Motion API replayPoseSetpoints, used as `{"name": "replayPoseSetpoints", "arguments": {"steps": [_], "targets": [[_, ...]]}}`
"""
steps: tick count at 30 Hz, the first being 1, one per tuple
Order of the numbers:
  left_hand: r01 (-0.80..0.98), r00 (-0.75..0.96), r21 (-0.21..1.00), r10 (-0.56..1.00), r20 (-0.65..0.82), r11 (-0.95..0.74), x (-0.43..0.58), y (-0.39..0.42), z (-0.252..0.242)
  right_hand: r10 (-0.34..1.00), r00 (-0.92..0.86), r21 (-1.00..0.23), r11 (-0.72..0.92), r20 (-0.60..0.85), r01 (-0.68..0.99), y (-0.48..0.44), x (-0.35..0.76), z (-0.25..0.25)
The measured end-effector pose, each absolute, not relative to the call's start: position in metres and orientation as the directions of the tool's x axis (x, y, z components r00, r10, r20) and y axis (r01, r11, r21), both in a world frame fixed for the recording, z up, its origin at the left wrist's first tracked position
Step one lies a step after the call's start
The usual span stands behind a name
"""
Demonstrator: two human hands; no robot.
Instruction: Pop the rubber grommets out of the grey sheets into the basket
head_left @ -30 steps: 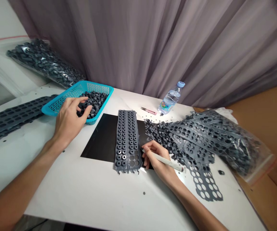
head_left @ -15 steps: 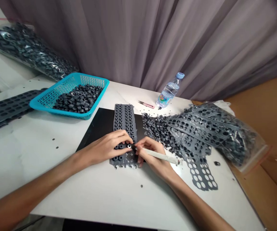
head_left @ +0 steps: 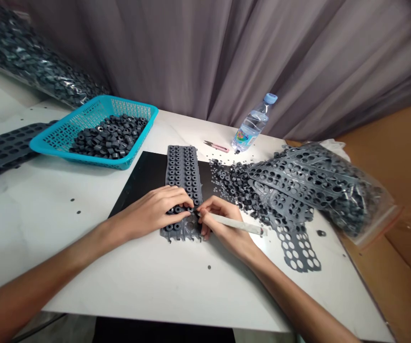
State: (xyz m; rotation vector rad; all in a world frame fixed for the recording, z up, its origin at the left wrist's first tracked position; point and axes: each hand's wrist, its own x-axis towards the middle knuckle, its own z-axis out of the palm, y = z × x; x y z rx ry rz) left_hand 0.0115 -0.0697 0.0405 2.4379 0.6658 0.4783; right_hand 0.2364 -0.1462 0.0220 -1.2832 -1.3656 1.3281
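The left hand pinches a small dark ring at a ring-filled rubber sheet; the right hand grips a whitish pen, tip near that ring.

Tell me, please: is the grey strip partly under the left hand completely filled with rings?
Not completely filled: the grey strip shows a bare round place near its lower right end. The left hand hides some rows.

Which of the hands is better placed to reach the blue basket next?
Probably the left hand: it is nearer the blue basket, while the right hand holds a white pen-like tool.
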Motion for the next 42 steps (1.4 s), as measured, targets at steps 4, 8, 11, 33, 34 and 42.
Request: {"name": "replayPoseSetpoints", "arguments": {"steps": [4, 8, 11, 33, 34, 42], "targets": [[0.365, 0.813, 0.579, 0.553, 0.184, -0.729, 0.012, -0.071, 0.042, 0.984, -0.14, -0.987, -0.09, -0.108, 0.131, -0.147, 0.236, 0.021], [0.366, 0.804, 0.562, 0.556, 0.211, -0.742, 0.012, -0.071, 0.041, 0.985, -0.139, -0.985, -0.076, -0.098, 0.154, -0.147, 0.235, 0.021], [0.36, 0.821, 0.486, 0.517, 0.24, -0.797, 0.012, -0.072, 0.035, 0.987, -0.143, -0.977, -0.049, -0.079, 0.206, -0.148, 0.235, 0.022], [0.309, 0.786, 0.746, 0.6, 0.149, -0.589, 0.011, -0.07, 0.031, 0.986, -0.117, -0.99, -0.108, -0.118, 0.087, -0.148, 0.236, 0.016], [0.312, 0.789, 0.738, 0.596, 0.149, -0.598, 0.011, -0.07, 0.031, 0.986, -0.116, -0.99, -0.107, -0.117, 0.088, -0.148, 0.236, 0.016], [0.31, 0.805, 0.699, 0.569, 0.168, -0.644, 0.011, -0.072, 0.031, 0.988, -0.114, -0.991, -0.089, -0.1, 0.1, -0.149, 0.236, 0.015]]}}
